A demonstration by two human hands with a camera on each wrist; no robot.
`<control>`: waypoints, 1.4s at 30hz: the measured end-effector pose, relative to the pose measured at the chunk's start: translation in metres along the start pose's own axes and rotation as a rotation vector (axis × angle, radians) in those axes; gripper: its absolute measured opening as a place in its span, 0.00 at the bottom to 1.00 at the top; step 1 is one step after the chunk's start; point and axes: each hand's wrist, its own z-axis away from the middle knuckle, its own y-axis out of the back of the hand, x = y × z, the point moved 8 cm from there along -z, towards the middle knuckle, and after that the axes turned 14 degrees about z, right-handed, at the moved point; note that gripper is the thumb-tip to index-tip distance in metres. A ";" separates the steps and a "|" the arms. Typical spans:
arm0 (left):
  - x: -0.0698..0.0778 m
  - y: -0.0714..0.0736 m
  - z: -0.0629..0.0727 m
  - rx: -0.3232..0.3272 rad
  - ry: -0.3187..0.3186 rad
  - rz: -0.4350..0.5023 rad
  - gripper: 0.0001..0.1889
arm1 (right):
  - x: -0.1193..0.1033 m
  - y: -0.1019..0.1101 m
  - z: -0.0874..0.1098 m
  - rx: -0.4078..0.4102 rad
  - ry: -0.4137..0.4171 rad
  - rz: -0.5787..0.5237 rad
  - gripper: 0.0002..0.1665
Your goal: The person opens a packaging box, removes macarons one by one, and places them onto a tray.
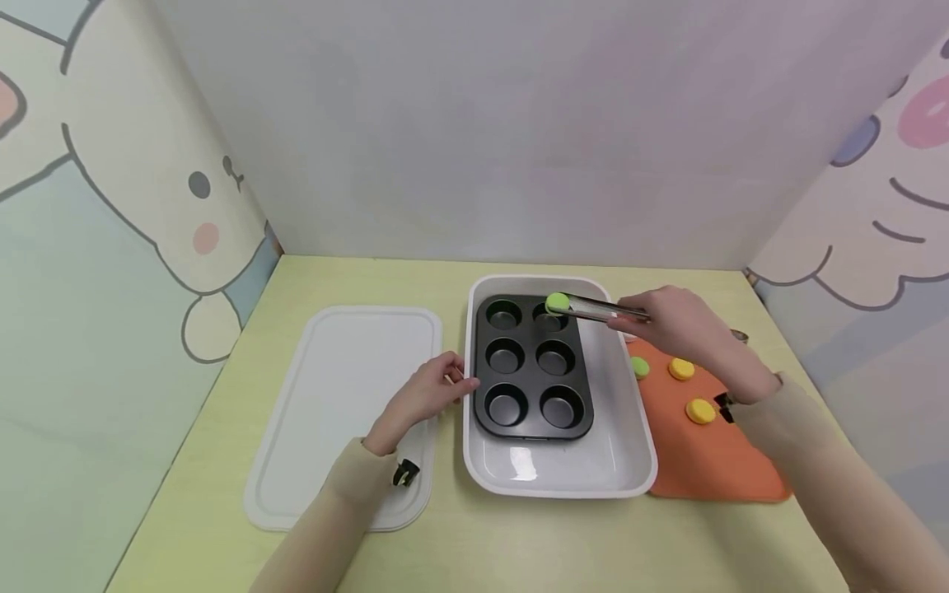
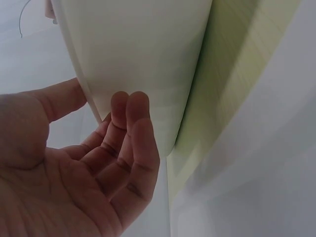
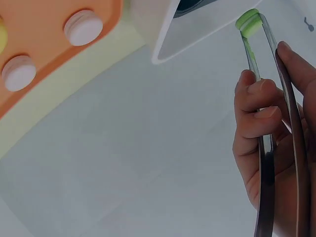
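Observation:
Metal tongs [image 1: 593, 308] are gripped in my right hand [image 1: 675, 317], their tips closed around a green macaron [image 1: 557, 303]. The macaron is over the far right cup of a dark six-cup muffin tin [image 1: 530, 428]. In the right wrist view, the fingers and thumb hold the two arms of the tongs [image 3: 291, 113]. The muffin tin rests inside a white rectangular basin [image 1: 608, 469], toward its left side. My left hand [image 1: 430, 385] holds the basin's left rim, thumb over the edge and curled fingers against the outer wall [image 2: 143, 49].
Right of the basin lies an orange tray [image 1: 719, 461], bearing yellow macarons [image 1: 700, 411], a green one [image 1: 640, 367] and pale pink ones [image 3: 83, 27]. A white tray [image 1: 334, 395] lies to the left. A pale wall [image 1: 504, 165] rises behind the table.

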 end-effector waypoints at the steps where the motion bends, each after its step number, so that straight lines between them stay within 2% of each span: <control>1: 0.000 0.000 0.000 0.001 -0.001 -0.001 0.13 | 0.002 0.001 0.004 0.000 -0.004 0.002 0.13; 6: 0.000 0.000 0.001 0.001 -0.010 -0.006 0.12 | 0.011 0.005 0.027 0.001 -0.018 0.016 0.12; 11: 0.001 0.000 0.000 0.003 -0.015 -0.004 0.12 | 0.020 0.010 0.051 0.030 -0.038 0.047 0.17; 15: 0.000 0.001 0.000 0.004 -0.017 -0.002 0.13 | 0.029 0.010 0.069 0.058 -0.056 0.062 0.10; 18: -0.001 0.001 -0.001 0.003 -0.013 -0.006 0.13 | 0.034 0.011 0.081 0.096 -0.045 0.063 0.18; 21: -0.001 0.002 -0.001 0.004 -0.013 -0.009 0.14 | 0.039 0.010 0.092 0.114 -0.050 0.068 0.19; 24: -0.001 0.001 -0.001 0.001 -0.015 -0.005 0.14 | 0.045 0.007 0.104 0.105 -0.077 0.070 0.12; 27: -0.002 0.001 -0.001 0.002 -0.014 -0.004 0.15 | 0.052 0.003 0.118 0.096 -0.110 0.062 0.07; 34: -0.002 0.000 -0.002 0.000 -0.011 -0.008 0.14 | 0.065 -0.018 0.148 0.097 -0.168 0.074 0.12; 39: -0.002 0.001 -0.002 0.004 -0.012 -0.019 0.14 | 0.065 -0.043 0.163 0.027 -0.220 0.000 0.17; 42: -0.002 0.001 -0.002 0.002 -0.012 -0.019 0.14 | 0.062 -0.053 0.168 0.021 -0.228 -0.032 0.16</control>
